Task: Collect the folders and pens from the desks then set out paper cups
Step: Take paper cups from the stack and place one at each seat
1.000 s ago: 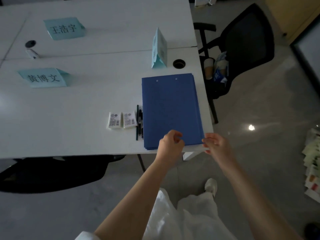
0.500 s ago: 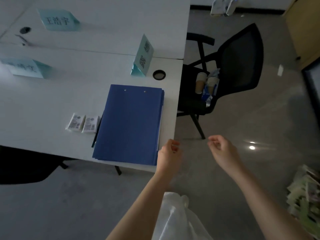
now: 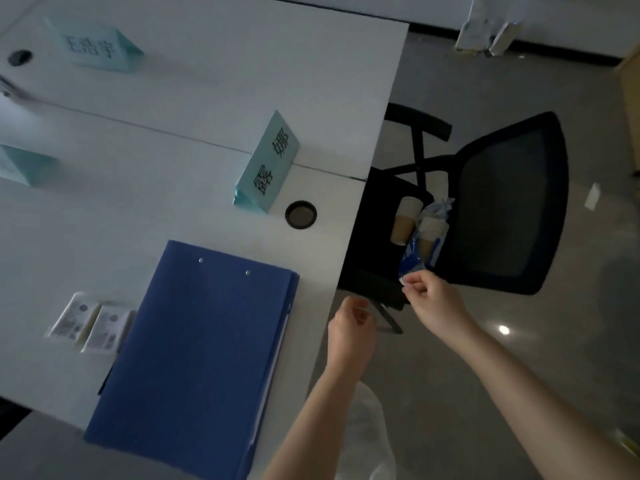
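A stack of blue folders [image 3: 197, 355] lies on the white desk [image 3: 180, 109] near its right corner. A dark pen [image 3: 105, 379] peeks out along the stack's left edge. On the seat of a black mesh chair [image 3: 502, 209] to the right stand stacks of paper cups [image 3: 405, 220], one of them in a blue plastic sleeve [image 3: 420, 252]. My right hand [image 3: 433, 303] reaches over the chair and pinches the lower end of that sleeve. My left hand [image 3: 349, 327] hovers past the desk's edge, fingers loosely curled, holding nothing.
Teal name cards stand on the desk: one [image 3: 268, 164] behind the folders, others [image 3: 97, 46] farther left. Two small white packets [image 3: 91, 323] lie left of the folders. A round cable hole [image 3: 300, 214] sits near the desk edge. Grey floor spreads to the right.
Both hands left the folder stack and moved right off the desk. My right hand went on to the chair and took hold of the cup sleeve. The view swung right.
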